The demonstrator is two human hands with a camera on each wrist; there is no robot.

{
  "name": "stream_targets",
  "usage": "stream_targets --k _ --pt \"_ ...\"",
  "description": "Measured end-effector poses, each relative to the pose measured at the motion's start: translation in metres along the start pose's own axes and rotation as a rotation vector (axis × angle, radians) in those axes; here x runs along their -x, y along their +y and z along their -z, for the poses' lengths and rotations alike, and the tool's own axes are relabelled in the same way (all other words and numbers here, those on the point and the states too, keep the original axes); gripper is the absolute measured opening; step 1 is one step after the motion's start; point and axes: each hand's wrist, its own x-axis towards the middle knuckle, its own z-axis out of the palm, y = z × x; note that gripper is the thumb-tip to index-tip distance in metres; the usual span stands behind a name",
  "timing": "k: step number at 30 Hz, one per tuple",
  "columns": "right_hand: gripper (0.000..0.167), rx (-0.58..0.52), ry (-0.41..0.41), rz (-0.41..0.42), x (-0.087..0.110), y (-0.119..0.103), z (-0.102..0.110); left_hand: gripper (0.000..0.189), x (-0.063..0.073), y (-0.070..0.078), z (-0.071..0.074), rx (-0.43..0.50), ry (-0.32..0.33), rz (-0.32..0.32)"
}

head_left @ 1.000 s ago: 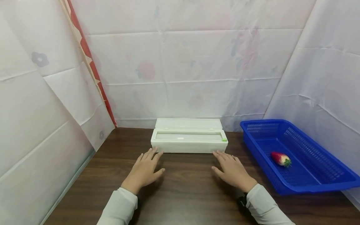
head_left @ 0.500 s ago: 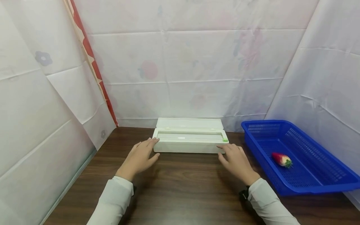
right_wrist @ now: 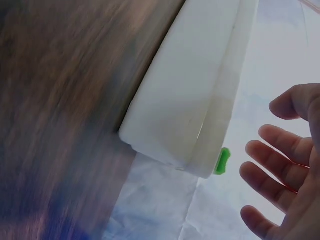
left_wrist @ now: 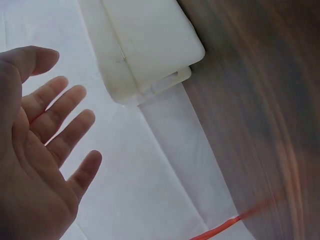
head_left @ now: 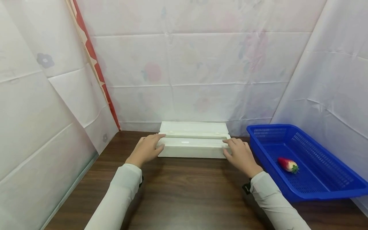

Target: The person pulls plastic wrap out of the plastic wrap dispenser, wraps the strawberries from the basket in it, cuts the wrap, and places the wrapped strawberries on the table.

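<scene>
A long white cling film dispenser (head_left: 192,151) sits at the back of the table, its lid (head_left: 194,128) raised behind it. A green slide cutter (right_wrist: 223,161) juts from its right end in the right wrist view. My left hand (head_left: 146,150) hovers at the left end with fingers over that corner. At the right end, my right hand (head_left: 241,156) is held the same way, covering the cutter in the head view. Both wrist views show relaxed, spread fingers apart from the dispenser, with nothing held.
To the right stands a blue plastic basket (head_left: 267,164) with a red and pale strawberry (head_left: 287,164) inside. White printed cloth (head_left: 201,64) hangs behind and along both sides. The dark wooden table (head_left: 187,191) extends in front of the dispenser.
Both hands have moved forward and risen from the table in front of the dispenser to its two ends, over the top corners. Dispenser, basket and strawberry stay in place.
</scene>
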Motion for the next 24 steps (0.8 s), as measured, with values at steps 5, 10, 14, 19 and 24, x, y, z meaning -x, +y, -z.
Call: stream_targets --k 5,10,14,19,24 --pt "0.034 0.002 -0.020 -0.009 -0.006 0.006 -0.004 0.044 -0.009 0.000 -0.003 -0.006 -0.019 -0.008" --pt "0.032 -0.072 -0.053 -0.011 -0.014 0.013 -0.008 0.042 -0.019 0.002 -0.007 -0.044 -0.066 -0.013" --pt "0.029 -0.116 -0.094 0.003 -0.023 0.016 -0.012 0.041 -0.027 0.005 -0.008 -0.091 -0.109 -0.025" --pt "0.028 -0.110 -0.176 0.016 -0.035 0.016 -0.016 0.035 -0.032 0.005 -0.011 -0.117 -0.129 -0.038" --pt "0.023 -0.100 -0.227 0.037 -0.040 0.017 -0.017 0.030 -0.035 0.004 -0.013 -0.108 -0.130 -0.043"
